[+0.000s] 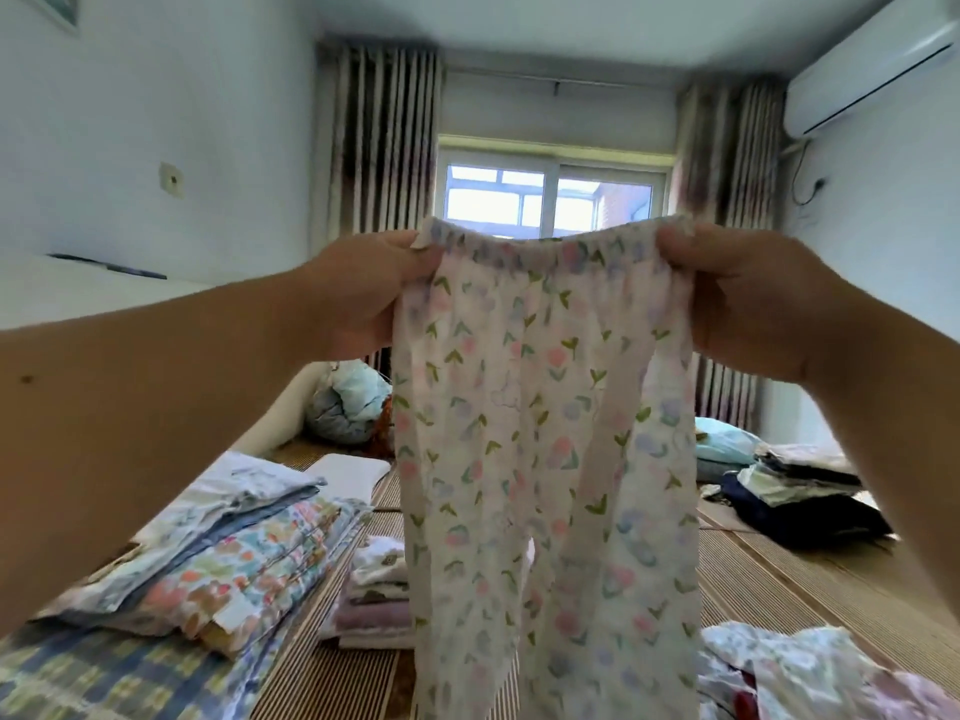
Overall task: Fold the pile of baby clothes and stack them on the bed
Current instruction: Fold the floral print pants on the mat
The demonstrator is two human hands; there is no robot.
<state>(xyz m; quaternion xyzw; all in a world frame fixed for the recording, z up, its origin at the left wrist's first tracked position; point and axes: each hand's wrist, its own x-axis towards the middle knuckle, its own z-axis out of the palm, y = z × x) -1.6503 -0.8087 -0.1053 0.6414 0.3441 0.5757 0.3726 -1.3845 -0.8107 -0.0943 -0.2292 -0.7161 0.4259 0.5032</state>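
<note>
1. The person holds the pants [545, 433] up in the air, in front of the window [550, 194]. The legs hang straight down over the bed [779, 579]. Their ends run out of view.
2. The left hand [358, 298] pinches the left end of the waistband [550, 246], with its fingers and thumb closed on the cloth. The right hand [748, 304] pinches the right end the same way.
3. The pants look thin, soft and very light. A bit of light shows through them. I think they will flop and bend anywhere, with no stiff part to help.
4. The waistband is puckered and looks thicker than the rest. Its two ends look like the best places to hold, just where the hands are.
5. I think bringing the hands together would lay one leg over the other. Soft cloth like this may wrinkle, so it may need a flat hand to smooth it on the bed.
6. A small folded stack [374, 589] sits on the bed, just left of the pants. A loose heap [810, 672] lies near, at the right.
</note>
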